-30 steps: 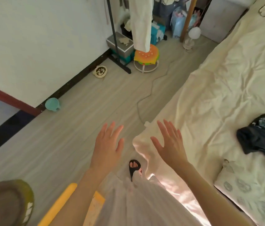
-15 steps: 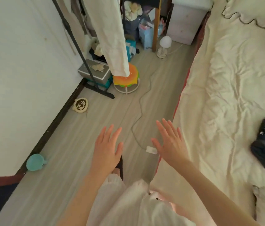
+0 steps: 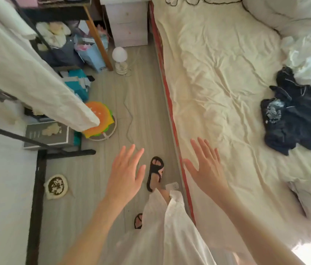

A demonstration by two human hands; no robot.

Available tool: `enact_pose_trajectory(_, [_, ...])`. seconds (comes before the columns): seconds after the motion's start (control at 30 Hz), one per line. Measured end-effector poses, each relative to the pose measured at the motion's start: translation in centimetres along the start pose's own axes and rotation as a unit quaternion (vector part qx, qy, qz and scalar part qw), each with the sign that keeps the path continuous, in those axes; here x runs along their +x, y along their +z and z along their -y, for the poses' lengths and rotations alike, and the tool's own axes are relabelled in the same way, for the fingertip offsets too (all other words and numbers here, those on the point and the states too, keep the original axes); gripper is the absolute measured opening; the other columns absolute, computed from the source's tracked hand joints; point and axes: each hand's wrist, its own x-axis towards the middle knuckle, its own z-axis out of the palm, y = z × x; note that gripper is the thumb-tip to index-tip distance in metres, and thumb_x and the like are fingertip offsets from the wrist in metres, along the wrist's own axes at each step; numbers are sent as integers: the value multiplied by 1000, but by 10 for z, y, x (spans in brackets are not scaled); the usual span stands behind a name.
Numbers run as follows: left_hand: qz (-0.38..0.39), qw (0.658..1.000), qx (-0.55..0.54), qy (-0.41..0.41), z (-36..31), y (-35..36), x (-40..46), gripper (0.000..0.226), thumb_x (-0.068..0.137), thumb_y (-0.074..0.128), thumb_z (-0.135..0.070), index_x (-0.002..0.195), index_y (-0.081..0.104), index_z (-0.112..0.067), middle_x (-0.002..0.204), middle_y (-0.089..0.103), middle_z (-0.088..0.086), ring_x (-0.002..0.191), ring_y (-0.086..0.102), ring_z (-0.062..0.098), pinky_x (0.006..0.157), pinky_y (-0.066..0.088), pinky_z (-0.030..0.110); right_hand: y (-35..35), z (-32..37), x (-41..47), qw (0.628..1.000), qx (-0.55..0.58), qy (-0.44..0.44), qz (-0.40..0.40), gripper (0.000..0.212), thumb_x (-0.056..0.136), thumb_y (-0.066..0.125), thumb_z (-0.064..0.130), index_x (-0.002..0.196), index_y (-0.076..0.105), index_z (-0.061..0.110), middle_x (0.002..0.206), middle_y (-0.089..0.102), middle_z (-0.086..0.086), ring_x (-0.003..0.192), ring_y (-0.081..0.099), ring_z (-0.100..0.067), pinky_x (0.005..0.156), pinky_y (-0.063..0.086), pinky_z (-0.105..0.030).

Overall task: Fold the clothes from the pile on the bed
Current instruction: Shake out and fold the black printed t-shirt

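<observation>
Head view: both hands spread wide, holding nothing; left hand [image 3: 125, 176] over floor [image 3: 143, 104], right hand [image 3: 206, 167] over bed [image 3: 217, 83] edge. Clothes pile [image 3: 299, 119] well apart, far side.

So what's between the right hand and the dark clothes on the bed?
In the head view, only wrinkled cream bedsheet lies between the right hand and the dark clothes.

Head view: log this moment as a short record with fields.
left hand: open, fingers spread, held over the floor, holding nothing
right hand: open, fingers spread, over the bed's edge, holding nothing
clothes pile: dark garments heaped on the bed's right side, untouched
bed: cream sheet, wrinkled
folding: not yet begun
</observation>
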Motion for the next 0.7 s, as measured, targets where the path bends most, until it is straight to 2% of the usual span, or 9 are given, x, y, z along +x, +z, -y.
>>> enact_pose_trajectory(0.13, [17, 997, 23, 67, -12, -9, 96, 48, 96, 47, -30, 142, 38, -20, 152, 29, 7, 144, 15, 27, 115, 14, 37, -10, -21, 57, 998, 2, 58, -10, 61, 96, 42, 44, 150, 19, 27, 158, 15, 1, 147, 2, -17, 116, -7, -36])
enact_pose_trajectory(0.27, [48, 991, 43, 114, -46, -11, 205, 50, 98, 41, -34, 145, 32, -23, 155, 21, 2, 145, 8, 22, 116, 11, 35, -27, -48, 120, 994, 21, 101, -34, 60, 97, 40, 45, 150, 18, 28, 159, 12, 2, 146, -1, -15, 115, -10, -32])
enact_pose_trajectory(0.4, [100, 971, 51, 210, -100, -6, 292, 50, 99, 37, -34, 147, 25, -26, 157, 16, 0, 145, 4, 19, 116, 8, 35, -50, -80, 162, 984, 25, 163, -64, 60, 96, 43, 45, 149, 22, 26, 158, 15, 1, 147, 3, -17, 118, -2, -39])
enact_pose_trajectory(0.47, [112, 962, 49, 245, -123, -1, 322, 50, 99, 38, -32, 147, 27, -24, 156, 19, 2, 145, 6, 21, 116, 7, 35, -60, -97, 176, 976, 29, 200, -75, 61, 95, 45, 44, 149, 24, 25, 158, 17, 0, 147, 6, -19, 118, 3, -42])
enact_pose_trajectory(0.6, [176, 946, 48, 266, -150, 20, 368, 50, 98, 41, -29, 146, 29, -23, 156, 17, 3, 145, 5, 20, 116, 5, 32, -76, -135, 195, 955, 30, 275, -104, 60, 94, 49, 42, 147, 30, 20, 154, 27, -4, 145, 17, -23, 116, 12, -44])
enact_pose_trajectory(0.7, [227, 921, 84, 305, -168, 46, 408, 50, 98, 40, -29, 146, 28, -23, 157, 16, 3, 145, 6, 20, 116, 4, 30, -82, -168, 204, 928, 37, 353, -113, 60, 95, 49, 42, 147, 29, 19, 153, 30, -4, 144, 20, -23, 115, 15, -42])
